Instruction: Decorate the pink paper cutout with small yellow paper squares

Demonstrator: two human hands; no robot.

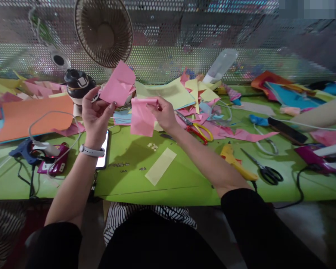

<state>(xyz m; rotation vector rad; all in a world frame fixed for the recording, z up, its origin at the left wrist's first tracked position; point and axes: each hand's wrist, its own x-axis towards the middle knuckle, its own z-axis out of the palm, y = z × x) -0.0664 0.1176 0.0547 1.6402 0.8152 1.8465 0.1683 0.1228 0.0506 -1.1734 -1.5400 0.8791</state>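
Note:
My left hand pinches a piece of pink paper, raised above the table. To its right, my right hand grips the top edge of a second pink paper piece, which looks rolled or folded over along that edge and hangs down. The two pieces are close together; whether they touch I cannot tell. Below them on the green table lie a pale yellow paper strip, a small group of pale bits and several tiny dark pieces. A phone lies by my left wrist.
Red-and-yellow-handled scissors, a yellow glue gun and black scissors lie on the right. A blue glue gun and a purple power strip are at left. Colored paper scraps line the back, below a fan.

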